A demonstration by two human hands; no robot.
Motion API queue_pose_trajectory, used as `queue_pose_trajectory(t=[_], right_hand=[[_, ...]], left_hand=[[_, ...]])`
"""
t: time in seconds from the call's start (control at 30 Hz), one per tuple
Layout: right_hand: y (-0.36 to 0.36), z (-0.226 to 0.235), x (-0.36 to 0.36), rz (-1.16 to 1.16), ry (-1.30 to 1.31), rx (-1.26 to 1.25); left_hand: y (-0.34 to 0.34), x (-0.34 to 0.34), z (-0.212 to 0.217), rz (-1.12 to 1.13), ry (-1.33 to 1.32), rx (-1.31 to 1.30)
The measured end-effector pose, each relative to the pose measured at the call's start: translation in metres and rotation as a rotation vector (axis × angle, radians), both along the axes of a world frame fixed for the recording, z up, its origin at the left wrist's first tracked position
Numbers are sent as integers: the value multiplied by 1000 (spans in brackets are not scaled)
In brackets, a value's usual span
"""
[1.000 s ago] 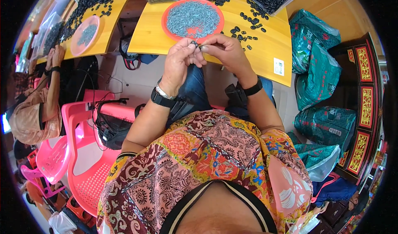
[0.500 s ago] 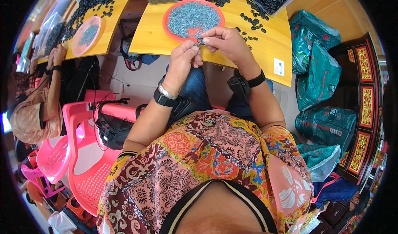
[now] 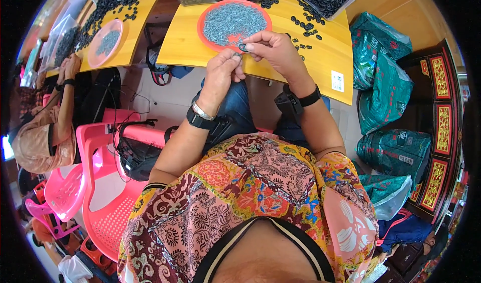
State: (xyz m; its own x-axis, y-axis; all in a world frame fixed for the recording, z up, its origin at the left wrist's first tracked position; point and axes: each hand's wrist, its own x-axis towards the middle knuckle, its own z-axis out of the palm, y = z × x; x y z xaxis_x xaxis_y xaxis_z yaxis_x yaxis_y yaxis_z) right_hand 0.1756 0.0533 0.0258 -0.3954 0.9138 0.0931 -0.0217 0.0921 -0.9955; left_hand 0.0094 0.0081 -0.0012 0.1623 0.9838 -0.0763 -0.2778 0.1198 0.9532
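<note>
Head view: beside the red plate's (image 3: 201,32) near rim, a black ring (image 3: 243,47) is pinched by the right hand (image 3: 273,51), a half-hidden dark piece (image 3: 237,54) by the left hand (image 3: 218,72); light, steady pressure is advised.

Round red plastic dish (image 3: 200,30) on yellow wooden desk (image 3: 183,47), thin silver metal pins (image 3: 235,18) inside. Small black oval pieces (image 3: 309,26) scattered to dish's right.

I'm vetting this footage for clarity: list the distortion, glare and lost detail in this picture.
Head view: the edge of the yellow table bows, corners black; head view: a bright patch far left is blown out, the glossy pink chair shiny; head view: the dark ring in the right grip is too small for detail.
</note>
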Motion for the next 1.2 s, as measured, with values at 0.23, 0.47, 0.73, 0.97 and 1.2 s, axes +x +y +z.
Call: queue_pose_trajectory(t=[0.23, 0.47, 0.73, 0.97, 1.2], right_hand=[[-4, 3, -4, -2, -13, 19], [-9, -3, -8, 1, -8, 23], [-13, -4, -8, -26, 45, 28], [-10, -3, -6, 3, 14, 11], [-8, -4, -6, 14, -7, 25]], left_hand=[[-1, 0, -1, 10, -3, 2], [-3, 4, 0, 41, -26, -5], [-2, 3, -4, 49, -45, -7], [-1, 1, -4, 47, -47, -18], [-3, 5, 1, 72, -48, -46]])
